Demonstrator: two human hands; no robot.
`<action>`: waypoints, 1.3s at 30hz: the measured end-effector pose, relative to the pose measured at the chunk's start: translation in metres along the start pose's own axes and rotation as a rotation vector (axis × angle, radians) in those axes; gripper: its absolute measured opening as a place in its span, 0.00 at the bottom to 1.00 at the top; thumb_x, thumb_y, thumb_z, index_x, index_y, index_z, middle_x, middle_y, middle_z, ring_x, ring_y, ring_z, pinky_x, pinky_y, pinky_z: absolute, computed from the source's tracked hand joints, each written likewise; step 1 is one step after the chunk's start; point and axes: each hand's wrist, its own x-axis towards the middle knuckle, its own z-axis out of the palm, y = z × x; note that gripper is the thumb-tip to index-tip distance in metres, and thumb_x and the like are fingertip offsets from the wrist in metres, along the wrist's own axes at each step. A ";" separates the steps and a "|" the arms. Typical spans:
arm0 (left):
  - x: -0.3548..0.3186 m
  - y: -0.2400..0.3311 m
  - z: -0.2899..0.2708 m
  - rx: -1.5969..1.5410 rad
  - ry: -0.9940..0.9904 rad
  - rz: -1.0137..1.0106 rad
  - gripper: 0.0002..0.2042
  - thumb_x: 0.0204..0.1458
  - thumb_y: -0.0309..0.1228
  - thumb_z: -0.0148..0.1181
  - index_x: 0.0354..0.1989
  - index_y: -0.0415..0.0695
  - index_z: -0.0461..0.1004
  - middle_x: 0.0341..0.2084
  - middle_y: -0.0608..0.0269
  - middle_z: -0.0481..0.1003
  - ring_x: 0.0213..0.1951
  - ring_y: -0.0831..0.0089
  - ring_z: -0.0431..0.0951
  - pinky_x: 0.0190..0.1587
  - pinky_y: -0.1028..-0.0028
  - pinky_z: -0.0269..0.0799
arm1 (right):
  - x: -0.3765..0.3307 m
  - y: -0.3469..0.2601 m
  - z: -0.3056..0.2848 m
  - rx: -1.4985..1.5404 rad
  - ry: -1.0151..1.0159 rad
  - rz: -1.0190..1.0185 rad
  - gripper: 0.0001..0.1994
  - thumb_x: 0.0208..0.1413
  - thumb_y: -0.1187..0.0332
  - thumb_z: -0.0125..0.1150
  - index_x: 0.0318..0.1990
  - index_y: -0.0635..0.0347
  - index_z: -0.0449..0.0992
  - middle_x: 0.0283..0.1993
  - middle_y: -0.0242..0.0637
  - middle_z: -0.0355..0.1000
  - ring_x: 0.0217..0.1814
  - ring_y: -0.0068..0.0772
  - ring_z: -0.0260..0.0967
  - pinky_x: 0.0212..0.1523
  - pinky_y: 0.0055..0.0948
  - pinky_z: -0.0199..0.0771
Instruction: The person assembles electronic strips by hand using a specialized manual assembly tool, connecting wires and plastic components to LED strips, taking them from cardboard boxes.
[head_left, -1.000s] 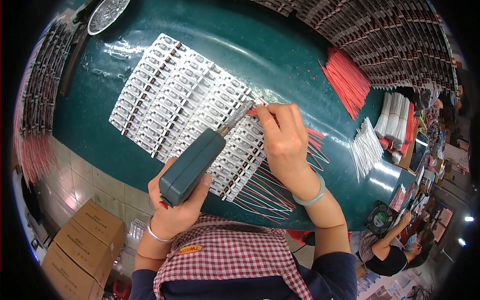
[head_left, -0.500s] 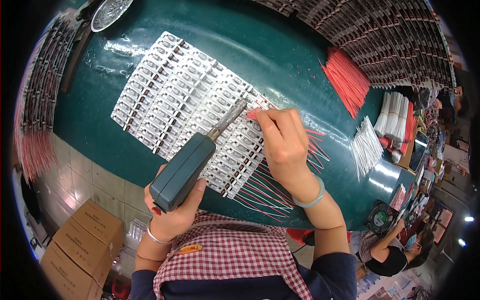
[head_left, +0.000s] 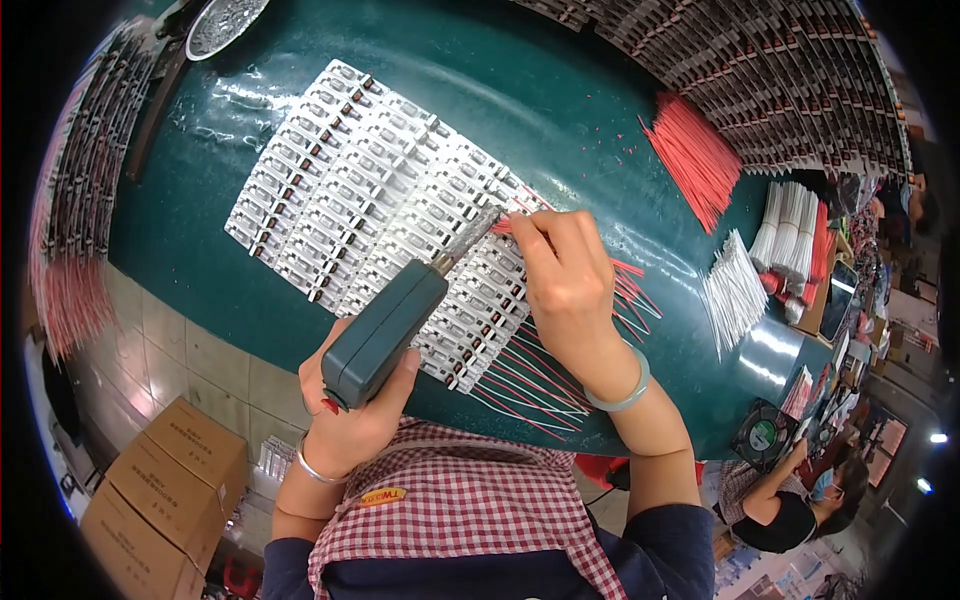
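Observation:
My left hand (head_left: 358,400) is wrapped round a dark green soldering gun (head_left: 385,335). Its metal-covered tip (head_left: 473,232) reaches over a flat array of white plastic parts (head_left: 365,190) with small metal pieces set in rows. Close to that tip, my right hand (head_left: 568,285) pinches some short red wires (head_left: 503,226) at the array's right side. Exactly how the fingertips hold them, and whether the tip touches the metal, is too small to tell. Red and white wires (head_left: 530,385) trail from the array's right edge toward me.
On the green table (head_left: 480,105) lie a red wire bundle (head_left: 692,160) and a white wire bundle (head_left: 735,295). Stacked assemblies (head_left: 770,80) line the far right. A metal bowl (head_left: 222,28) is at far left, cartons (head_left: 165,500) stand below, and a co-worker (head_left: 775,505) sits at right.
The soldering gun and my left hand have shifted slightly right, bringing the tip closer to my right fingertips. My right hand has barely moved and still pinches the red wires.

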 end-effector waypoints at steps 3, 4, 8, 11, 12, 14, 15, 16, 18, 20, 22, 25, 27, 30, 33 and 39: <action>0.002 0.002 0.000 0.017 -0.010 -0.004 0.10 0.46 0.20 0.67 0.39 0.34 0.78 0.28 0.62 0.75 0.25 0.77 0.73 0.29 0.78 0.68 | 0.000 0.000 0.000 -0.010 -0.013 0.003 0.17 0.39 0.80 0.59 0.41 0.73 0.76 0.37 0.43 0.69 0.39 0.40 0.66 0.34 0.33 0.73; 0.002 0.002 0.000 0.042 -0.013 0.005 0.10 0.46 0.20 0.67 0.39 0.34 0.78 0.28 0.62 0.75 0.25 0.77 0.73 0.29 0.78 0.68 | 0.000 0.000 -0.001 -0.013 -0.018 0.003 0.17 0.39 0.80 0.59 0.41 0.73 0.76 0.38 0.43 0.68 0.39 0.41 0.66 0.35 0.33 0.73; 0.000 0.004 -0.001 0.006 -0.006 -0.053 0.10 0.46 0.20 0.67 0.38 0.35 0.79 0.27 0.62 0.75 0.25 0.76 0.74 0.29 0.78 0.69 | 0.001 -0.001 -0.001 -0.021 -0.019 0.008 0.17 0.39 0.80 0.59 0.41 0.73 0.76 0.37 0.43 0.68 0.38 0.41 0.66 0.35 0.33 0.73; -0.008 -0.003 -0.003 -0.004 0.037 -0.050 0.10 0.45 0.21 0.68 0.38 0.35 0.79 0.28 0.60 0.76 0.26 0.74 0.75 0.29 0.77 0.70 | 0.001 -0.002 -0.002 -0.020 -0.020 0.004 0.17 0.39 0.79 0.59 0.41 0.73 0.76 0.37 0.43 0.69 0.38 0.41 0.66 0.34 0.33 0.73; -0.012 -0.004 -0.004 -0.005 0.053 -0.078 0.11 0.45 0.22 0.68 0.38 0.36 0.80 0.28 0.59 0.77 0.26 0.72 0.75 0.29 0.76 0.70 | 0.002 -0.002 -0.002 -0.026 -0.021 0.005 0.17 0.39 0.79 0.59 0.41 0.73 0.76 0.37 0.43 0.69 0.39 0.41 0.66 0.34 0.33 0.73; -0.014 -0.008 -0.005 -0.006 0.069 -0.109 0.11 0.44 0.22 0.69 0.38 0.36 0.80 0.29 0.58 0.77 0.25 0.71 0.76 0.29 0.75 0.71 | 0.001 -0.002 -0.001 -0.030 -0.024 0.007 0.17 0.39 0.79 0.59 0.41 0.73 0.76 0.37 0.43 0.69 0.39 0.41 0.66 0.34 0.33 0.73; -0.013 -0.011 -0.005 0.023 0.075 -0.028 0.11 0.44 0.23 0.69 0.38 0.36 0.80 0.29 0.57 0.78 0.25 0.69 0.76 0.29 0.74 0.71 | 0.000 -0.001 0.000 -0.031 -0.022 0.009 0.17 0.39 0.79 0.59 0.41 0.73 0.76 0.37 0.43 0.69 0.39 0.41 0.66 0.34 0.33 0.73; -0.013 -0.012 -0.006 0.053 0.084 0.053 0.11 0.44 0.24 0.69 0.38 0.37 0.80 0.29 0.57 0.78 0.25 0.68 0.77 0.29 0.73 0.72 | 0.000 -0.002 0.000 -0.032 -0.019 0.010 0.17 0.39 0.79 0.59 0.41 0.73 0.76 0.37 0.43 0.69 0.39 0.41 0.67 0.34 0.33 0.73; -0.016 -0.011 -0.007 0.036 0.095 0.005 0.11 0.45 0.24 0.69 0.38 0.37 0.80 0.28 0.57 0.78 0.25 0.67 0.77 0.29 0.73 0.72 | 0.000 -0.003 0.000 -0.026 -0.008 0.006 0.17 0.39 0.79 0.59 0.42 0.72 0.76 0.37 0.43 0.69 0.39 0.40 0.67 0.34 0.33 0.73; -0.019 -0.010 -0.008 0.019 0.106 -0.043 0.11 0.45 0.25 0.69 0.38 0.37 0.80 0.28 0.57 0.78 0.24 0.66 0.76 0.29 0.72 0.72 | -0.001 -0.005 -0.003 -0.020 0.002 0.002 0.17 0.39 0.79 0.59 0.42 0.72 0.76 0.37 0.43 0.69 0.38 0.40 0.67 0.34 0.33 0.72; -0.020 -0.011 -0.010 0.052 0.079 -0.069 0.11 0.45 0.24 0.69 0.38 0.36 0.80 0.28 0.57 0.78 0.25 0.67 0.76 0.30 0.73 0.72 | -0.004 -0.008 -0.005 0.002 0.042 -0.022 0.18 0.39 0.80 0.59 0.42 0.72 0.76 0.36 0.42 0.70 0.37 0.40 0.67 0.34 0.32 0.72; -0.021 -0.010 -0.011 0.020 0.050 -0.080 0.11 0.45 0.23 0.68 0.38 0.36 0.80 0.29 0.57 0.78 0.26 0.70 0.76 0.30 0.74 0.72 | -0.008 -0.009 0.000 0.042 0.043 -0.012 0.17 0.39 0.80 0.60 0.42 0.72 0.76 0.36 0.42 0.70 0.36 0.40 0.67 0.33 0.32 0.71; -0.018 -0.006 -0.011 0.021 0.051 -0.061 0.11 0.45 0.22 0.68 0.38 0.35 0.79 0.30 0.57 0.78 0.26 0.71 0.76 0.30 0.75 0.71 | -0.009 -0.009 0.000 0.043 0.036 -0.007 0.17 0.39 0.80 0.60 0.42 0.72 0.76 0.36 0.41 0.70 0.36 0.40 0.67 0.33 0.32 0.71; -0.017 -0.006 -0.010 0.023 0.039 -0.040 0.11 0.45 0.21 0.68 0.39 0.35 0.79 0.31 0.58 0.77 0.27 0.73 0.76 0.30 0.77 0.71 | -0.007 -0.011 0.000 0.048 0.028 0.021 0.17 0.39 0.83 0.60 0.42 0.70 0.77 0.36 0.41 0.71 0.35 0.39 0.68 0.33 0.33 0.71; -0.016 -0.004 -0.009 0.016 0.030 -0.039 0.11 0.45 0.20 0.67 0.39 0.34 0.79 0.32 0.58 0.77 0.27 0.74 0.76 0.30 0.77 0.71 | -0.005 -0.013 -0.001 0.044 0.021 0.044 0.18 0.38 0.85 0.61 0.42 0.68 0.78 0.35 0.41 0.71 0.35 0.39 0.68 0.33 0.33 0.71; -0.014 -0.005 -0.009 0.012 0.013 0.004 0.11 0.45 0.19 0.66 0.38 0.34 0.78 0.31 0.58 0.77 0.27 0.75 0.76 0.30 0.77 0.71 | -0.006 -0.012 -0.001 0.004 -0.009 0.001 0.18 0.38 0.81 0.59 0.42 0.73 0.76 0.37 0.43 0.69 0.38 0.40 0.67 0.35 0.33 0.72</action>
